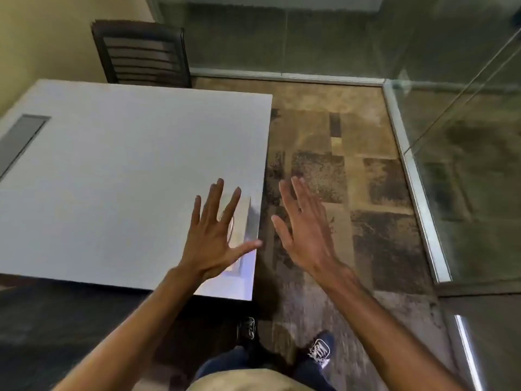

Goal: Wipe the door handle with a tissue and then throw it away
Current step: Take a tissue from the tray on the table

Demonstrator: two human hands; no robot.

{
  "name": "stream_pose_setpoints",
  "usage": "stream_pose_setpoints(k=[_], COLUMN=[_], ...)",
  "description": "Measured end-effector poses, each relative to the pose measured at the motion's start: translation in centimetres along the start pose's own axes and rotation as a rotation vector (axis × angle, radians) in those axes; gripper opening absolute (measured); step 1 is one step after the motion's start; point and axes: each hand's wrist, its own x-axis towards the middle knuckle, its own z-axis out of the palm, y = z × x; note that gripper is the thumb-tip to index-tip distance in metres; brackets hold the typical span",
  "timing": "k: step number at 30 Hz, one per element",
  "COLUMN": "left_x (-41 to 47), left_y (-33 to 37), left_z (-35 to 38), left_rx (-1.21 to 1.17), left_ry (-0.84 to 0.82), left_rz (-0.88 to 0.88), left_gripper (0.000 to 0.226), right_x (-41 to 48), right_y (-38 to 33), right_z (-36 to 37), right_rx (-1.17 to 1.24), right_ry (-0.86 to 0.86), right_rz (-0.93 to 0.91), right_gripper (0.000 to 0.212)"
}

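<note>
Hands spread and empty above the corner of a white table point(112, 170): left hand point(215, 238) hovers over a pale flat box point(239, 221), possibly a tissue box, though blur hides detail; right hand point(306, 232) hangs over the carpet point(338, 153). No tissue held, no door handle in view. Step in hand, by judgement: fetching a tissue; next, pinch one sheet out
</note>
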Motion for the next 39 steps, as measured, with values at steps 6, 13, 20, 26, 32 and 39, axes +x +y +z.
stream_pose_setpoints(k=[6,13,20,26,32,39], left_x=[-1.9,-1.9,-1.3,-0.8,-1.1,-1.2], left_y=[-7.9,-12.1,-13.6,-14.8,-15.5,-15.7], left_z=[2.5,6.8,9.4,10.3,10.6,10.7], left_rx=[0.090,0.113,0.092,0.055,0.060,0.022], left_ry=[-0.248,-0.431,-0.494,-0.496,-0.504,-0.511], left_rz=[-0.093,-0.151,-0.145,-0.124,-0.149,-0.157], left_gripper=[0.121,0.122,0.119,0.122,0.122,0.125], right_x=[1.9,3.5,5.5,6.4,7.0,7.2], right_y=[-3.9,-6.0,-6.7,-7.2,-7.8,-7.4], right_z=[7.6,13.8,17.4,19.3,20.9,21.7], right_rx=[-0.069,-0.127,-0.315,-0.429,-0.512,-0.402], right_ry=[-0.239,-0.391,-0.519,-0.659,-0.649,-0.621], right_rz=[-0.011,-0.082,-0.139,-0.166,-0.116,-0.046], right_gripper=[0.049,0.022,0.025,0.055,0.059,0.033])
